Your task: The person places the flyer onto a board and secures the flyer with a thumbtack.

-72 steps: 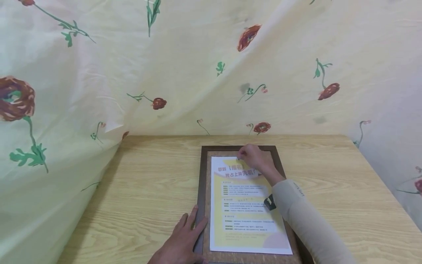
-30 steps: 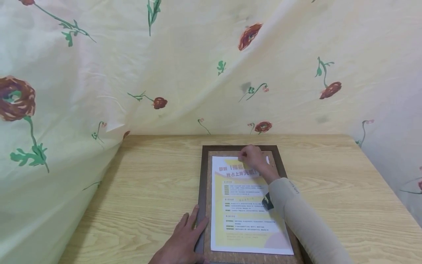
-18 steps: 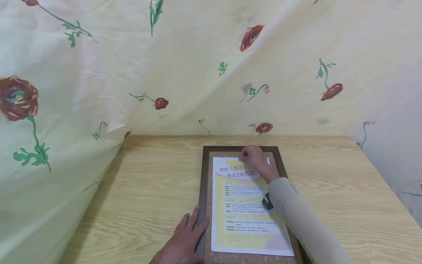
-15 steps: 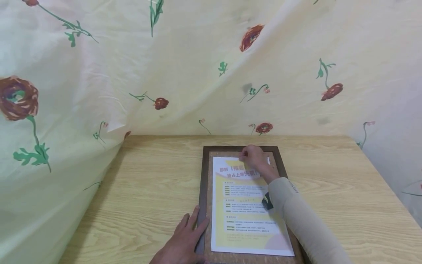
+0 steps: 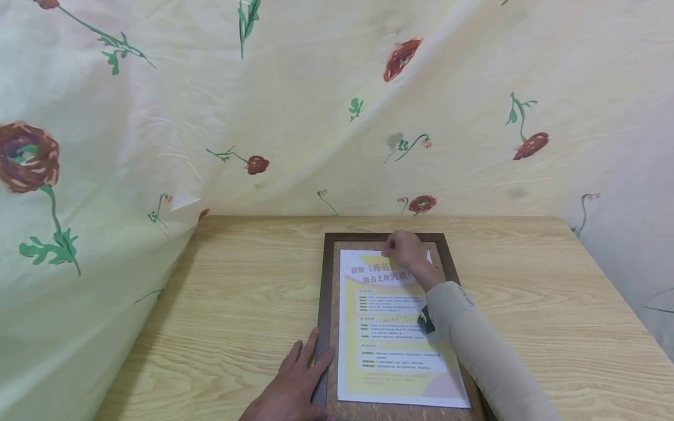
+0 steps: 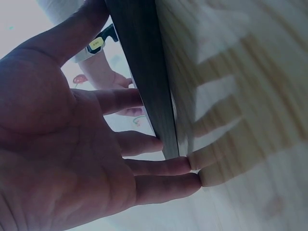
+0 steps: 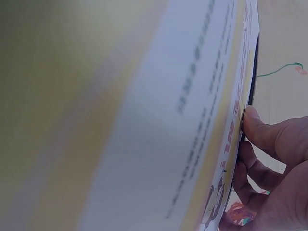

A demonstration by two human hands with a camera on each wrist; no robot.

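In the head view a printed yellow-and-white sheet of paper (image 5: 395, 386) lies on a cork board (image 5: 400, 411) with a dark brown frame (image 5: 325, 298). My right hand (image 5: 408, 252) is at the sheet's top edge, thumb and forefinger pinched together. A tiny pin-like thing showed at these fingertips earlier; now they cover it. The right wrist view shows the right hand (image 7: 281, 163) with bent fingers along the paper's edge. My left hand (image 5: 289, 380) rests against the frame's left side, fingers spread and straight; in the left wrist view its fingertips touch the table beside the frame (image 6: 144, 72).
The board lies on a wood-grain table (image 5: 247, 292), its far edge meeting a flowered cloth (image 5: 295, 117) that hangs behind and at both sides. A black wrist device (image 5: 425, 320) sits below the right sleeve (image 5: 489, 351), which crosses the board's right side.
The right hand stays at the top edge, its wrist turned slightly so that the sheet's upper right corner shows. The small glint at its fingertips is now covered. The left hand has not moved.
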